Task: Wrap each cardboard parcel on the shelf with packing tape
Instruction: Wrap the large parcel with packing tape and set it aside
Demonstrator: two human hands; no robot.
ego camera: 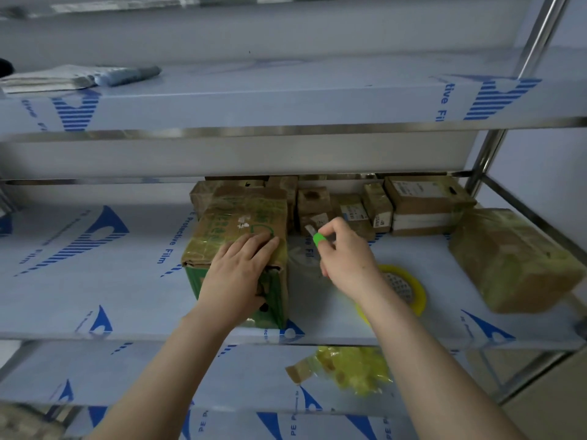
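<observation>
Parcel (pixel 228 227) pinned under your left hand (pixel 238 271), fingers (pixel 263 244) flat, to steady it; right hand (pixel 344 258), just right of parcel, pinches green cutter (pixel 318 239), likely to sever tape roll (pixel 420 296).

Shelf (pixel 95 281) carries cardboard parcels (pixel 514 258) and tape roll (pixel 418 295).

The shelf (pixel 95 249) is shiny metal under smooth blue-printed plastic film. The cardboard parcel (pixel 241 230) is matt brown, wrapped in glossy yellowish tape. The tape roll (pixel 416 293) is glossy yellow, and the cutter (pixel 317 239) is green plastic.
</observation>
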